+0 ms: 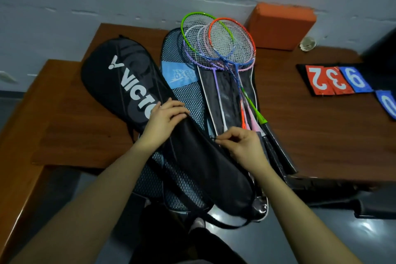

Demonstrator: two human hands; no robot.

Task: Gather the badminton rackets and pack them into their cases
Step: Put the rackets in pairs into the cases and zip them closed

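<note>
Both hands on black case (137, 83): left hand (165, 115) grips edge, right hand (240, 141) pinches zipper; rackets (220, 49) just beyond.

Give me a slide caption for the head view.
Both hands, left hand and right hand, work a black Victor racket case beside stacked colourful rackets.
</note>
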